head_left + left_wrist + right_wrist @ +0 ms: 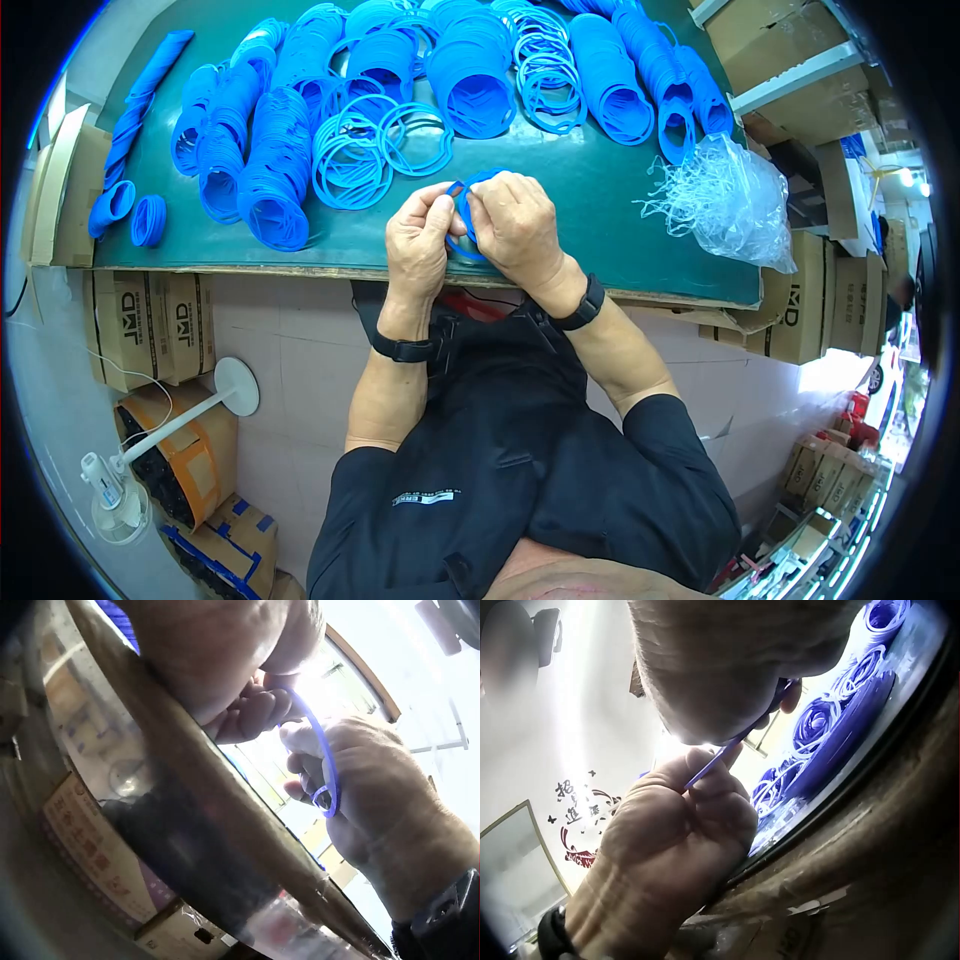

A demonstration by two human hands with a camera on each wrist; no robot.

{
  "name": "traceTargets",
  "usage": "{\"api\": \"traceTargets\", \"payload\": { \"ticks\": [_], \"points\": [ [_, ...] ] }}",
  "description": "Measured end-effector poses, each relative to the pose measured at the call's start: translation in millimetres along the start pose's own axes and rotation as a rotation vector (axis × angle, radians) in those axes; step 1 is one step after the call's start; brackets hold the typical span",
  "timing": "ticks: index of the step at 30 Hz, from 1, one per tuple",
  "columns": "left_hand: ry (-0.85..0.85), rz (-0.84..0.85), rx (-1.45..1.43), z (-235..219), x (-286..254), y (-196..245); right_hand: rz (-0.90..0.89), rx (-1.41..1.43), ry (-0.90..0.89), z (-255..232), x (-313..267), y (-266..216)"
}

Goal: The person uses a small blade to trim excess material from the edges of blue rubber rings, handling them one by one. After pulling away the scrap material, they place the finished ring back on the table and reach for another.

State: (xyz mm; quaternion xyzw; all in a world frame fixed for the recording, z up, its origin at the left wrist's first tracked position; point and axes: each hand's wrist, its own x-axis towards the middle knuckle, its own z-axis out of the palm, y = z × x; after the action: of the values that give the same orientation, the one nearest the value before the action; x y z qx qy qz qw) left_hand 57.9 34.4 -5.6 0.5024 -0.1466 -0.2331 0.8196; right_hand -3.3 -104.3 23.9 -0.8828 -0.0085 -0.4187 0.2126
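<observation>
Just above the table's near edge, both hands hold a blue rubber ring (466, 246) between them. The left hand (418, 240) pinches one side of it between thumb and fingers, as the right wrist view also shows, where the ring (718, 759) runs as a thin band into that hand (682, 825). My right hand (520, 225) has its fingers curled over the other side. Seen from the left wrist, the ring (327, 757) arcs from the left fingertips (259, 712) to the right hand (382, 795).
Stacks of blue rings (478, 100) line the back of the green table (560, 185). Loose rings (350, 165) lie ahead of the hands. A clear plastic bag (745, 205) with thin strips sits at the right. Cartons (150, 325) and a white fan (120, 490) stand left below.
</observation>
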Motion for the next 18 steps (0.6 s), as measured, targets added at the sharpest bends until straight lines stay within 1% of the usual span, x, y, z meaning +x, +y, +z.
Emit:
{"api": "traceTargets", "payload": {
  "ticks": [2, 9, 12, 14, 18],
  "points": [
    [0.006, 0.003, 0.001, -0.3, -1.4, -0.8, -0.01, 0.0, -0.038, -1.1, -0.9, -0.9],
    [0.043, -0.008, -0.011, 0.1, -3.0, 0.6, -0.075, 0.034, -0.06, -4.5, 2.1, -3.8],
    [0.038, 0.0, 0.002, 0.7, -3.8, 1.0, -0.072, 0.047, -0.03, -1.3, -0.3, -2.4],
    [0.025, 0.011, 0.004, 0.4, -3.3, -0.4, -0.014, 0.032, 0.059, 2.6, -2.8, -0.4],
    [0.016, 0.021, -0.013, -1.8, -4.3, -2.3, -0.022, 0.017, 0.01, 0.7, -4.2, 1.6]
  ]
}}
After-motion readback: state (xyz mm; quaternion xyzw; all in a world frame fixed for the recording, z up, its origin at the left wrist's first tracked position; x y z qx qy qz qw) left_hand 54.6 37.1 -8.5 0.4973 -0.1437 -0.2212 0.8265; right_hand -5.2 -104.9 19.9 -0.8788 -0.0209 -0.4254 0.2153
